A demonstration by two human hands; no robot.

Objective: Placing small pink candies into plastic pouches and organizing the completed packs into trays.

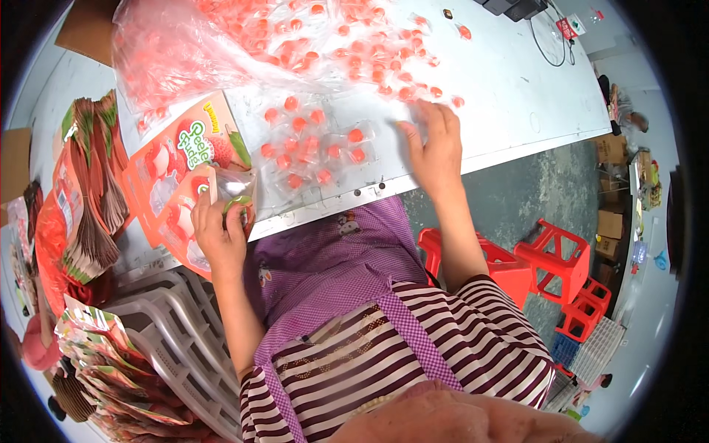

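Observation:
My left hand point(220, 235) is closed on the edge of a pink fruit-printed pouch point(177, 224) at the table's near edge. The pouch's mouth gapes and shows a silvery inside. Under it lies another pink pouch point(159, 166), flat on the table. To the right of the pouches is a small group of clear-wrapped candies point(306, 144) with round orange-red centres. My right hand point(436, 151) is over the table to the right of that group, thumb apart from the fingers, with nothing visible in it. Its fingertips are close to the edge of a larger candy heap point(362, 55).
A big clear plastic bag point(177, 63) spills candies across the far table. Bundled pouches point(92, 192) stand at the left, with more pouches point(125, 376) by grey plastic crates point(173, 332) below. Red stools point(554, 258) stand on the floor at right. A cable point(546, 48) lies far right.

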